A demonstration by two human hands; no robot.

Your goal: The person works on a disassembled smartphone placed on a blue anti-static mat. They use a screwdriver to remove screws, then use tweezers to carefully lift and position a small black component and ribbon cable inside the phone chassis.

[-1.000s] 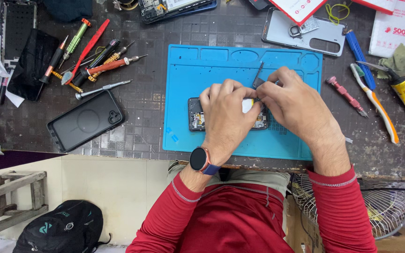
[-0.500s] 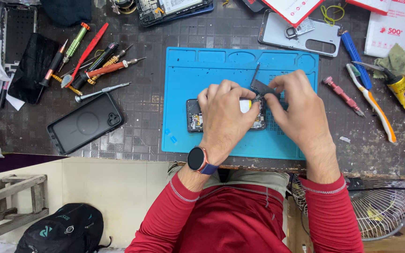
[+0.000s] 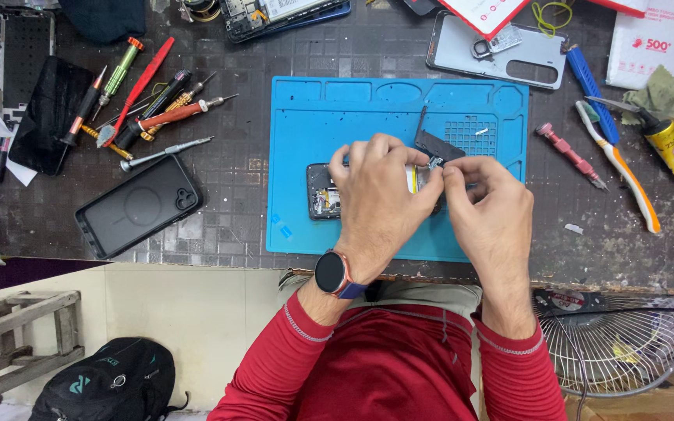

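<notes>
At the far left of our bench lies a dark phone case [image 3: 138, 206], face down, and above it a scatter of screwdrivers [image 3: 150, 109] with red, green and black handles. A black backpack [image 3: 107, 378] sits on the floor below the bench edge.

In the middle we have the blue work mat [image 3: 321, 117], and on it the opened phone [image 3: 323, 191], lying flat with its insides showing at its left end; the rest of it is hidden under our hands. Our left hand [image 3: 380, 203], with a watch [image 3: 333, 273] on the wrist, rests over the phone, its fingers curled down along the far edge and the thumb pressing toward the right; it appears to steady the phone, though we cannot tell how tightly it grips. Just beside it, touching at the fingertips, our right hand [image 3: 489, 214] pinches thumb and forefinger nearly closed on a small part at the phone's right end. Whether that part is joined to the thin black strip [image 3: 438, 144] rising at a tilt above the fingers, we cannot tell.

Farther right, off the mat, lie a grey phone back cover [image 3: 497, 54], a small red screwdriver [image 3: 571, 156], a toothbrush [image 3: 622, 168] and a yellow glue tube [image 3: 672, 144]. A wire fan guard [image 3: 614, 343] stands below the bench.
</notes>
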